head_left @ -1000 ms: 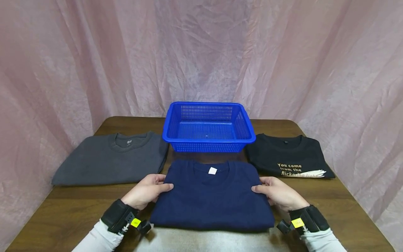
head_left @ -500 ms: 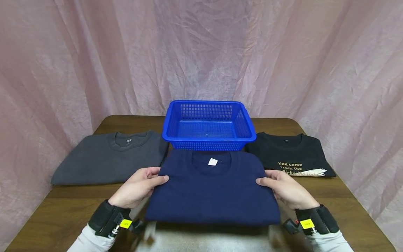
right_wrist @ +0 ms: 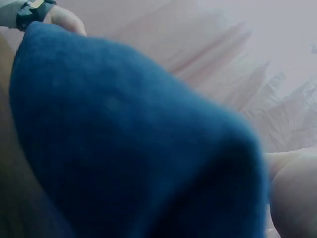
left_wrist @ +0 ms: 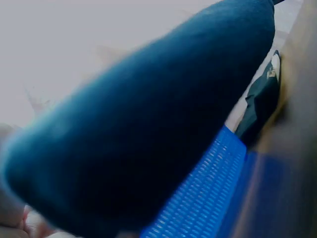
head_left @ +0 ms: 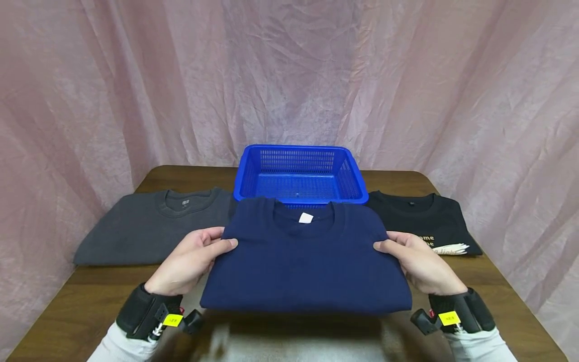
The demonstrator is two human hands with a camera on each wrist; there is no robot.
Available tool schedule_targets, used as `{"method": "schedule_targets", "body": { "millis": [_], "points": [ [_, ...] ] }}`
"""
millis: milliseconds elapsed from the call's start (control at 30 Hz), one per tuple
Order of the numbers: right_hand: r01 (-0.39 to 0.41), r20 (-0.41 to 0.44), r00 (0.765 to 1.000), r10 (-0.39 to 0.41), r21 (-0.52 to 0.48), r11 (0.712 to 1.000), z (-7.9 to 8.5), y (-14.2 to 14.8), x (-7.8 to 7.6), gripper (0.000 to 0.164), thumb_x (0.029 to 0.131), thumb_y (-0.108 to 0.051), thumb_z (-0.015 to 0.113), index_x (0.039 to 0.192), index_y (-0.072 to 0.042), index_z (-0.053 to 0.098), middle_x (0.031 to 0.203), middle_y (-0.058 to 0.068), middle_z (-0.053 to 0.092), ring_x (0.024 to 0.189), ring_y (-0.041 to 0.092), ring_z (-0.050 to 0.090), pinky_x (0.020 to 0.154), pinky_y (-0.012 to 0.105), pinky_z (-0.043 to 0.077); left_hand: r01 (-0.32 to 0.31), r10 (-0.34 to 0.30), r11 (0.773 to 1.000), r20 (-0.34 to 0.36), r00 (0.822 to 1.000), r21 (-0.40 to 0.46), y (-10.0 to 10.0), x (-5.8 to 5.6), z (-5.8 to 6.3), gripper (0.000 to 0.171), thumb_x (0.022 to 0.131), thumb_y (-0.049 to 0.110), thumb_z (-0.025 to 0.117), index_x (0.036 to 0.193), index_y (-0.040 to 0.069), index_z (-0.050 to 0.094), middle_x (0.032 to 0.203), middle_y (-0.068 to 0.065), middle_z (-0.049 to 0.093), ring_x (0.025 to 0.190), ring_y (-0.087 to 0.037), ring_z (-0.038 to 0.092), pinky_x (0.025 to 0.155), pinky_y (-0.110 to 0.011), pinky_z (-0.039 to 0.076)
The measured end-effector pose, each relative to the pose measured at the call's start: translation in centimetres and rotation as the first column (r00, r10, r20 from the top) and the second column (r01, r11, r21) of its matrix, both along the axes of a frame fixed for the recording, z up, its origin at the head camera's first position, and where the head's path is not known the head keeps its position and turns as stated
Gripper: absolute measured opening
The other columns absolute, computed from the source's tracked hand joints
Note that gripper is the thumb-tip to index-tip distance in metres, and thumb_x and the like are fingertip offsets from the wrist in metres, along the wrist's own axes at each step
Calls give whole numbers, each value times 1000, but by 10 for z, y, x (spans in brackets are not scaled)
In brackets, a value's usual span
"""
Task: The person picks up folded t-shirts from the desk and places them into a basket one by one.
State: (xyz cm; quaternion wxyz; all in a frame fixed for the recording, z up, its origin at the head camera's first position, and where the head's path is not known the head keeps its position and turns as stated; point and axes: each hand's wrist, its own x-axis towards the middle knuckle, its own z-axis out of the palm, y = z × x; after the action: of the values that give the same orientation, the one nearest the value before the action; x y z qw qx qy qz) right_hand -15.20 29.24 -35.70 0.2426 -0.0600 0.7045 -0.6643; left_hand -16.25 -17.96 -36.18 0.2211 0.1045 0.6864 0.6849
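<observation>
A folded navy T-shirt (head_left: 305, 266) with a white neck label is held level above the table, collar side away from me. My left hand (head_left: 187, 259) grips its left edge, thumb on top and the other fingers beneath, mostly hidden. On the opposite edge my right hand (head_left: 420, 261) pinches the cloth the same way. The shirt's far edge overlaps the near rim of a blue plastic basket (head_left: 296, 186), whose visible inside holds nothing. In the left wrist view the folded shirt (left_wrist: 148, 114) looms large and blurred; the right wrist view also shows its side (right_wrist: 124, 124).
A folded dark grey T-shirt (head_left: 154, 231) lies on the wooden table (head_left: 104, 296) at the left. To the right is a folded black T-shirt (head_left: 411, 213) with printed lettering, partly covered by the navy one. A pink curtain (head_left: 289, 75) hangs behind the table.
Both hands have lifted the navy T-shirt off the table and carried it forward, toward the basket. The basket and the other two shirts have stayed in place.
</observation>
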Motion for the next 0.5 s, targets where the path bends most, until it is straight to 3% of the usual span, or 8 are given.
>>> {"method": "schedule_targets", "body": {
  "millis": [200, 500],
  "points": [
    [77, -15, 997, -76, 79, 994, 11, -4, -11, 59, 116, -26, 55, 159, 10, 39, 117, -2, 83, 99, 18, 83, 87, 40, 69, -36, 36, 999, 3, 999, -15, 1, -10, 10, 54, 113, 23, 62, 155, -10, 49, 117, -3, 83, 101, -17, 82, 88, -35, 68],
    [140, -27, 990, -137, 116, 983, 20, -11, -37, 60, 115, -29, 55, 160, 8, 42, 114, -3, 82, 97, 15, 82, 86, 37, 69, -86, 85, 996, 62, 994, 23, 8, -35, 16, 41, 112, 26, 63, 142, -2, 58, 102, 0, 83, 85, -15, 81, 77, -34, 68]
  ]
}}
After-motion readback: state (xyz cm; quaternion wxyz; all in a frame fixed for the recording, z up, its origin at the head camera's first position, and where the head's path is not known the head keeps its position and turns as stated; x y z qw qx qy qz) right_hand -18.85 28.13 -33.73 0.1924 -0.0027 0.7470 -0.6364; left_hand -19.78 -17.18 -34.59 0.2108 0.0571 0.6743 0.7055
